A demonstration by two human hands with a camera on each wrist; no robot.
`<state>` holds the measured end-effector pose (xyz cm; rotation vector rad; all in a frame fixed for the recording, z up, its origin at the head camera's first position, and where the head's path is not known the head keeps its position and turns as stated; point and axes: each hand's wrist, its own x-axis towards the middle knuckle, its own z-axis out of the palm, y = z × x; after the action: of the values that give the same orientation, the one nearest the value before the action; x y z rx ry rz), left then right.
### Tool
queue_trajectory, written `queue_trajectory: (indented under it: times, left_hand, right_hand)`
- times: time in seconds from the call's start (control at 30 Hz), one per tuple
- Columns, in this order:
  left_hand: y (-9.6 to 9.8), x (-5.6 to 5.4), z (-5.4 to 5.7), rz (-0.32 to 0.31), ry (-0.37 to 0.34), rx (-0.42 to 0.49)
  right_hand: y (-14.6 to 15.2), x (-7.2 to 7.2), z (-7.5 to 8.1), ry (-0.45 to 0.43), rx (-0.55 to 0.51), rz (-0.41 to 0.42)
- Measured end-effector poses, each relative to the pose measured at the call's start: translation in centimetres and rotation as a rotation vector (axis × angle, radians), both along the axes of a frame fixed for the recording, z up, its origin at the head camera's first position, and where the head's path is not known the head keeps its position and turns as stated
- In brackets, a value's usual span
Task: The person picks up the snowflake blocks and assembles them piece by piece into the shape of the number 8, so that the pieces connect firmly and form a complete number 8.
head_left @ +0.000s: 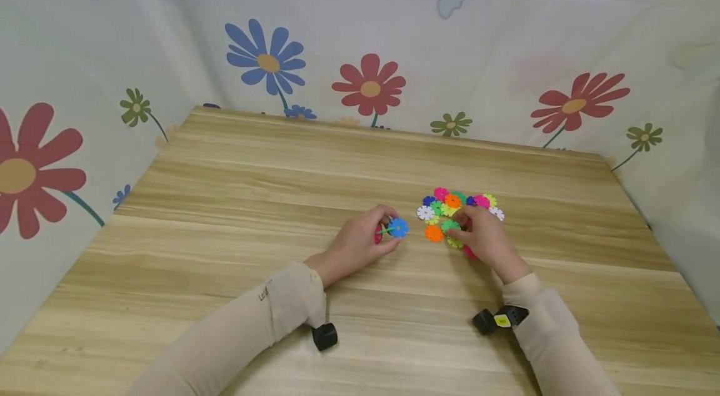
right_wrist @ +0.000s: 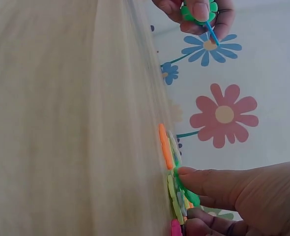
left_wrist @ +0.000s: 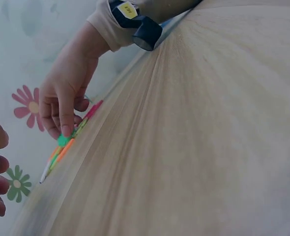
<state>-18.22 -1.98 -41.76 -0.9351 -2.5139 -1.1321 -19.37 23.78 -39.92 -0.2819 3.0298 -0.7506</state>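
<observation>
My left hand (head_left: 355,241) grips a small cluster of flower-shaped plastic discs, held above the wooden table. A blue disc (head_left: 398,227) faces out at the fingertips, joined to a green disc (right_wrist: 186,14), and a pinkish-red disc (head_left: 378,234) shows by the fingers. To the right, my right hand (head_left: 488,238) reaches down into a loose pile of similar discs. Its thumb and fingers pinch a green disc (head_left: 450,226) at the near side of the pile. An orange disc (head_left: 434,233) and a white disc (head_left: 425,212) lie just left of these fingers. The hand covers part of the pile.
More discs, among them a pink disc (head_left: 441,193) and another white disc (head_left: 497,213), lie around the right hand on the wooden table (head_left: 281,183). A flower-printed cloth (head_left: 337,9) hangs behind the table. Black wrist cameras (head_left: 325,336) jut from both sleeves.
</observation>
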Motion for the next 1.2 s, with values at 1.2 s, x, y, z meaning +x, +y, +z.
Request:
queue_trajectory:
  times: [1.2]
  left_hand:
    - [0.0, -0.1, 0.3, 0.025, -0.152, 0.087]
  right_hand:
    - [-4.2, 2.6, 0.7, 0.149, -0.295, 0.199]
